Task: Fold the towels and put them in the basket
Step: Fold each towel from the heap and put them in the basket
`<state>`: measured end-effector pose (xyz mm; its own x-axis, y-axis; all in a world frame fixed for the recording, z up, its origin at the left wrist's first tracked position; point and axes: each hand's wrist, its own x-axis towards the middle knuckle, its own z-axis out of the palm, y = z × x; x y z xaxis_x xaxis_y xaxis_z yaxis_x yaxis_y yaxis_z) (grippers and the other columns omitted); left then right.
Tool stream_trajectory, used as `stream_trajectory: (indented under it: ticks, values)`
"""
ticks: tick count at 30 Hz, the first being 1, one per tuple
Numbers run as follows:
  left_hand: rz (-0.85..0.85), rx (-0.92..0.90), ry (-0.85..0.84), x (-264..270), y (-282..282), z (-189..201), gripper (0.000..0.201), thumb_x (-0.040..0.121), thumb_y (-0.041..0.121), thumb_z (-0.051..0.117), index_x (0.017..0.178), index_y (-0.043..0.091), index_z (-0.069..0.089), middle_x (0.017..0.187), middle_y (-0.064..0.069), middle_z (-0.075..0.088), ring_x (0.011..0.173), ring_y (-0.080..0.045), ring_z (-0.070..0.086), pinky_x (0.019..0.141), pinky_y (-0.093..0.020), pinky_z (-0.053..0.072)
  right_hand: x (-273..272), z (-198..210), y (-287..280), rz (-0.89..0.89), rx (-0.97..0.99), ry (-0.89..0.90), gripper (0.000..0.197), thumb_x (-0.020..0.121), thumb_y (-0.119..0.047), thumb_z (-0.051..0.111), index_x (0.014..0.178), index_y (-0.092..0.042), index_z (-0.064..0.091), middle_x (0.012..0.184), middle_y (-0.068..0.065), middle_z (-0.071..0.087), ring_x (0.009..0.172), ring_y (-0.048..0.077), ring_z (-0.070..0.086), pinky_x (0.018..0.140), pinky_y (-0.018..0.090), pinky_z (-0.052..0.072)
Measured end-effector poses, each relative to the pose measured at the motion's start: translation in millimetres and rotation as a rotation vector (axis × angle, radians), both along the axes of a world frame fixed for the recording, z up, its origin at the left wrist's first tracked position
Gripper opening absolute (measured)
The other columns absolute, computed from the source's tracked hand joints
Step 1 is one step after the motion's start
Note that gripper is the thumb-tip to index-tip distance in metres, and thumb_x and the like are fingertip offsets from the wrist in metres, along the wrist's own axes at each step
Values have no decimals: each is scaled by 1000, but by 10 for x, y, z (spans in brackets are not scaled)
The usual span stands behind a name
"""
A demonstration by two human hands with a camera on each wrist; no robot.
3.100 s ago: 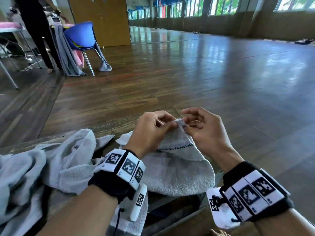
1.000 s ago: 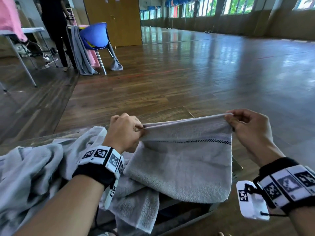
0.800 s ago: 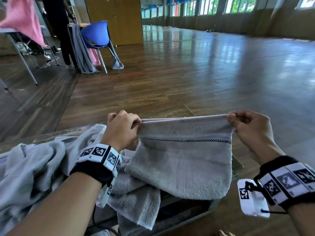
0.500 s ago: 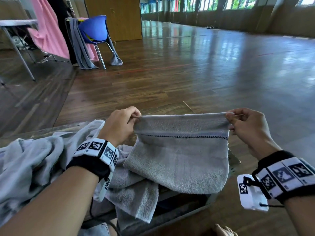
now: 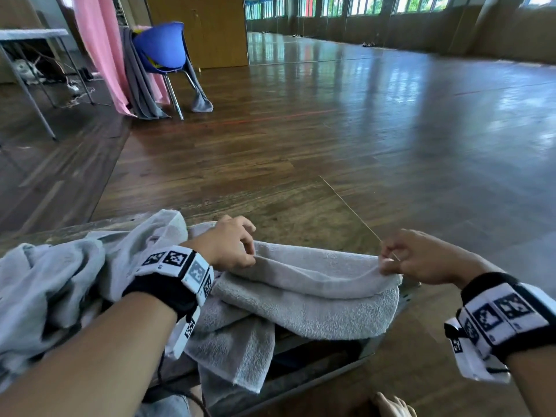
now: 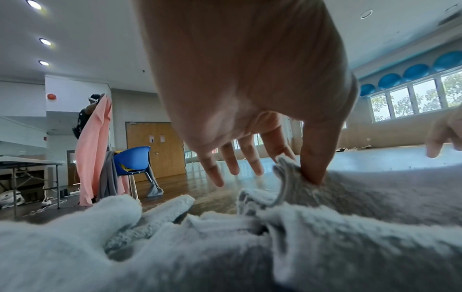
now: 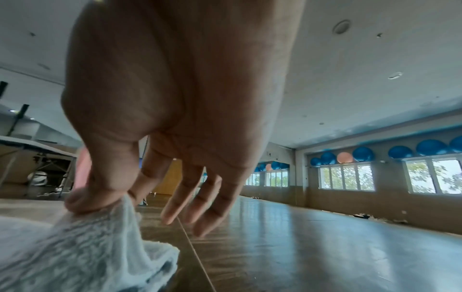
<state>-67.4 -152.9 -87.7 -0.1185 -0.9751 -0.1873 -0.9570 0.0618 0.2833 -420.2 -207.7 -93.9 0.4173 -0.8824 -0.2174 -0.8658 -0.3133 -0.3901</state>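
Here, hands [image 5: 325, 257] pinching soft grey terry towel [image 5: 304, 299]

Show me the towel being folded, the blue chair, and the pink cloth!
towel [image 5: 316, 272], head view, top folded layer.
blue chair [image 5: 162, 48], head view, back of the seat shell.
pink cloth [image 6: 91, 150], left wrist view, middle of the hanging part.

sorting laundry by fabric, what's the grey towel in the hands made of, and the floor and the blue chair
Grey towel: looks like cotton terry, matte, with a fuzzy looped pile; the exact fibre cannot be told. Left hand and right hand each pinch an end.
Floor: wood planks, glossy, mirroring the windows.
Blue chair: smooth moulded shell, probably plastic, on shiny metal legs.
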Motion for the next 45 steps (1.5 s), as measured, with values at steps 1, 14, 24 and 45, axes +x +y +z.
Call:
stream_trajectory:
  ticks: [1, 14, 24, 45]
  values:
    - [-9, 14, -6, -27, -18, -32, 6, 84, 24, 69, 78, 24, 72, 141, 9, 46, 125, -13, 35, 96, -23, 28, 59, 9, 21, 37, 8, 29, 16, 87, -33, 76, 75, -37, 68, 101, -6, 69, 100, 17, 60, 95, 37, 47]
    - [76, -373, 21, -187, -217, 101, 14, 78, 22, 60, 73, 19, 74, 87, 4, 71, 83, -18, 61, 79, -35, 51, 297, 31, -129, -235, -302, -121, 14, 84, -29, 74, 70, -28, 70, 83, -4, 66, 80, 21, 65, 72, 31, 50]
    - [140, -871, 176, 90, -131, 177, 7, 89, 12, 65, 90, 11, 71, 112, -4, 65, 105, -27, 58, 93, -48, 48, 102, 81, -140, -334, -679, -721, 17, 90, -15, 72, 86, -30, 65, 90, -17, 69, 81, -4, 63, 67, 1, 41]
    - [165, 52, 324, 108, 208, 189, 21, 86, 19, 64, 65, 15, 67, 60, 5, 57, 63, -12, 49, 67, -31, 39, -280, -80, -44, -106, 97, -433, 13, 97, -14, 66, 85, -10, 68, 51, -14, 56, 50, 2, 51, 57, 21, 45]
